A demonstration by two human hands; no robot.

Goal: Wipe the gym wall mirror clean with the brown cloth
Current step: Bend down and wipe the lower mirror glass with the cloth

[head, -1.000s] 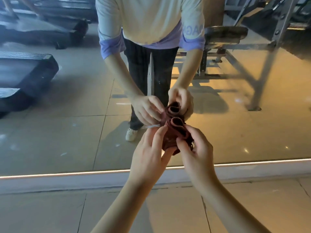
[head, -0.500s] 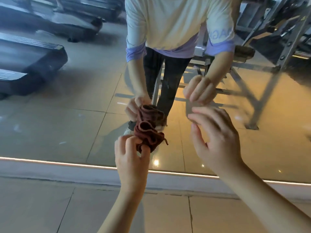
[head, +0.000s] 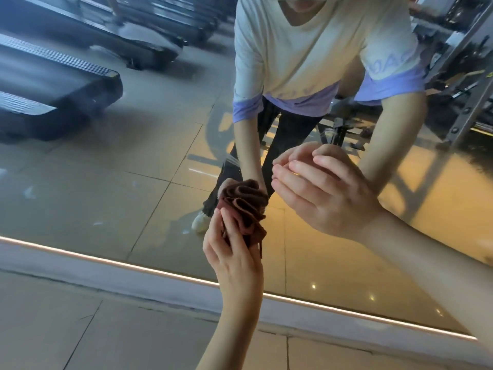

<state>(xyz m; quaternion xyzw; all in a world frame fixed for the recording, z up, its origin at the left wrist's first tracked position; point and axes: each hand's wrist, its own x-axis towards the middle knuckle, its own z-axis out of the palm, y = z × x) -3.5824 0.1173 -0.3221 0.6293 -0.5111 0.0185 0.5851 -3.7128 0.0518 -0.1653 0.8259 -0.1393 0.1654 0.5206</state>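
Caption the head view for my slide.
Left hand holds the bunched brown cloth at the gym wall mirror; right hand hovers empty beside it.

The left grip (head: 234,252), a bare hand, holds a bunched-up brown cloth (head: 244,212) against the mirror (head: 106,182), low down near its bottom edge. The right grip (head: 322,193) hangs just beside the cloth, fingers softly bent, holding nothing. The glass shows a white shirt (head: 306,49) and dark treadmills (head: 53,102). A thin light strip (head: 133,263) runs under the mirror, above the tiled floor (head: 120,329).
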